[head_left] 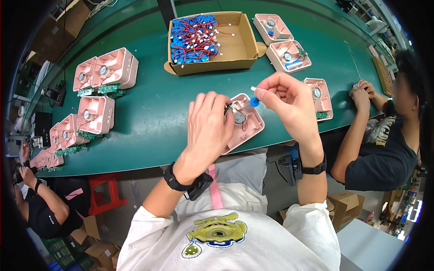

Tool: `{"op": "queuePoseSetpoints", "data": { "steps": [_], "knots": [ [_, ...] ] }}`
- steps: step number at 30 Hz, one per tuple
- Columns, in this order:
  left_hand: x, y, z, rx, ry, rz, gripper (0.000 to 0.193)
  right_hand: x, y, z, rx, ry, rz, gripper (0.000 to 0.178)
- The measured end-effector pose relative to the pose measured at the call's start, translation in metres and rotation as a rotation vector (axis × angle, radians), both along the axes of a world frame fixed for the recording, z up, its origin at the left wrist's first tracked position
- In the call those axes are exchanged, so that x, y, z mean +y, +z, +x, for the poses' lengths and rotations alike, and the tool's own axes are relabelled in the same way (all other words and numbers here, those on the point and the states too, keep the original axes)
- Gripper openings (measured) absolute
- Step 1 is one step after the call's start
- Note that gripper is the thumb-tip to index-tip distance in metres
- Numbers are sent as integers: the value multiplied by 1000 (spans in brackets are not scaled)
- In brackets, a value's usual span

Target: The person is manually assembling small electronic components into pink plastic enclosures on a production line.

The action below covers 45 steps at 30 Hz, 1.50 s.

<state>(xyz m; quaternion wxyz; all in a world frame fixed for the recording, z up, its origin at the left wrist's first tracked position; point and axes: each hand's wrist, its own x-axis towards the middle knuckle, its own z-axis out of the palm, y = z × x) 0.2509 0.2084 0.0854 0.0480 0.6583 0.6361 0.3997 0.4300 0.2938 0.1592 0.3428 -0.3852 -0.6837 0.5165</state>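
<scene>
A pink plastic housing (pixel 251 128) with a round silver speaker (pixel 238 118) and thin wires inside lies at the table's near edge in front of me. My left hand (pixel 210 119) is closed on its left side, the thumb reaching in beside the speaker; the fingertips partly hide dark wires there. Above the housing's upper right corner, my right hand (pixel 285 101) pinches a blue battery (pixel 254 101) with a white plug (pixel 253 88) sticking out by the fingertips. Most of its leads are hidden by the fingers.
An open cardboard box (pixel 237 45) of blue batteries with red and black leads stands beyond my hands. Pink housings (pixel 115 67) with green boards line the left; more housings (pixel 289 56) lie to the right. A co-worker (pixel 384 149) sits at right, another person (pixel 49 203) at left.
</scene>
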Motion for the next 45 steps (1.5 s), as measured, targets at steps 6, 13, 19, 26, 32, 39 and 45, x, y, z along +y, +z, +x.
{"op": "queuePoseSetpoints", "data": {
  "steps": [6, 13, 19, 26, 32, 39, 45],
  "knots": [
    [-8, -34, 14, -201, 83, 156, 20, -6, 4, -6, -243, 56, 46, 12],
    [1, -47, 3, -208, 66, 250, 18, -10, -45, -7, -386, 92, 559, 9],
    [0, -46, 3, -266, 41, 218, 16, -16, -59, -15, -220, 55, 264, 8],
    [1, -47, 4, -296, 25, 238, 16, -22, -65, -22, -206, -12, 229, 8],
    [0, -41, 3, -145, 7, 301, 18, -26, -68, -25, -168, -20, 230, 7],
    [2, -42, 3, -105, -30, 319, 19, -27, -70, -27, -167, -43, 203, 5],
    [8, -39, 0, -54, -30, 345, 17, -27, -71, -28, -169, -63, 237, 5]
  ]
}}
